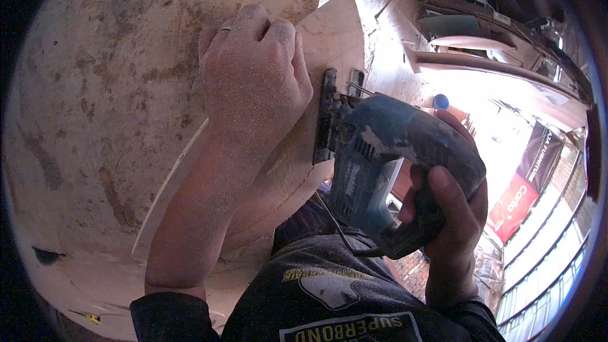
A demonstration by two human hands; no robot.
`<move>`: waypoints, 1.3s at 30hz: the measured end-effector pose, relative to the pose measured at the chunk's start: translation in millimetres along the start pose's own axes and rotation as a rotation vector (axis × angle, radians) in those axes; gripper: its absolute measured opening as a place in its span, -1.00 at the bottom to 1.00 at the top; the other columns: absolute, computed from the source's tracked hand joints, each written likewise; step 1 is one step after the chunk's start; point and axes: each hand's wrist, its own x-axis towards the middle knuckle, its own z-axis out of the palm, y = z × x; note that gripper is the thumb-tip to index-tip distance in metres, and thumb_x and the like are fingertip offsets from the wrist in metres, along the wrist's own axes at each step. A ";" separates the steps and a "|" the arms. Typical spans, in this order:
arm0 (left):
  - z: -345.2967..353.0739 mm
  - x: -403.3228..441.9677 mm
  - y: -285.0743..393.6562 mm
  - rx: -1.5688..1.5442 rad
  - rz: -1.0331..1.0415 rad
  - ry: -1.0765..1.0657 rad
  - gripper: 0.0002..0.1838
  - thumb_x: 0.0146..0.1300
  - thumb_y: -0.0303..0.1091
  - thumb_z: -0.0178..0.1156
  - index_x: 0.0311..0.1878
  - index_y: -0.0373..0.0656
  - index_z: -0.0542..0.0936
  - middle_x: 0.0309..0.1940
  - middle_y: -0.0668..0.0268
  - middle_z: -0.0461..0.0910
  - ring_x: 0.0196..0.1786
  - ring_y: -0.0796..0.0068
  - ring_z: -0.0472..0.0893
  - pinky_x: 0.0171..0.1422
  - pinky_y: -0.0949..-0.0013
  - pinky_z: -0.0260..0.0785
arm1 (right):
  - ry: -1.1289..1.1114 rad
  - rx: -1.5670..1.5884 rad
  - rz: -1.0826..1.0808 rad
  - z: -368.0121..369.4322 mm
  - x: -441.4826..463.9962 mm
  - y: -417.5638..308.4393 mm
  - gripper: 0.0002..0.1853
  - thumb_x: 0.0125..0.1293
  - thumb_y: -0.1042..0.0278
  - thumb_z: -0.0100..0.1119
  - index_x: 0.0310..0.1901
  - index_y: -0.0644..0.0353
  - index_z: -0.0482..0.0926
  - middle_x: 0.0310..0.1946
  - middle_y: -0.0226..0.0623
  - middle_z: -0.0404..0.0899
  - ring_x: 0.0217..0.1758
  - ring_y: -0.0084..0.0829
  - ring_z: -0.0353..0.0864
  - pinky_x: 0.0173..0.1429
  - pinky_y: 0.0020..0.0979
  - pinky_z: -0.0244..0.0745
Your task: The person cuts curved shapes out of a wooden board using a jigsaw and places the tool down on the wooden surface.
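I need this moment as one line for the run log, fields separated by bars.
left hand: on pale wooden board | right hand: grips blue jigsaw | jigsaw: at board's edge | blade motion: cannot tell

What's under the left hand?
Pale curved wood shows at one side of the left hand, a larger stained board at the other. The hand covers the surface directly below, so any marks there can't be seen.
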 end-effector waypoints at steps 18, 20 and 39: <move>-5.6 0.6 -1.0 0.000 0.017 -0.025 -0.92 0.17 -0.39 0.35 -0.38 -0.11 0.62 -0.32 0.21 0.52 -0.24 0.10 0.64 -0.03 0.00 0.39 | 0.000 -0.013 -0.036 5.6 4.4 -3.6 -0.17 0.36 0.14 0.30 0.54 0.41 0.25 -0.33 -0.21 0.56 -0.58 -0.56 0.57 -0.58 -0.60 0.48; -5.3 0.1 -2.9 -0.004 0.035 0.005 -0.87 0.32 -0.34 0.34 -0.35 -0.09 0.64 -0.36 0.22 0.54 -0.27 0.03 0.62 -0.11 0.00 0.40 | -0.007 -0.012 -0.048 5.2 5.0 -3.4 -0.17 0.37 0.14 0.29 0.54 0.44 0.25 -0.33 -0.20 0.56 -0.58 -0.56 0.57 -0.58 -0.60 0.48; -10.1 -0.8 -0.8 0.025 -0.019 -0.089 -0.91 0.12 -0.35 0.34 -0.32 -0.11 0.67 -0.26 0.19 0.51 -0.24 0.09 0.65 0.05 -0.02 0.39 | 0.022 -0.058 -0.072 8.8 9.6 -7.9 -0.17 0.30 0.14 0.32 0.50 0.46 0.32 -0.33 -0.22 0.59 -0.55 -0.53 0.58 -0.54 -0.56 0.49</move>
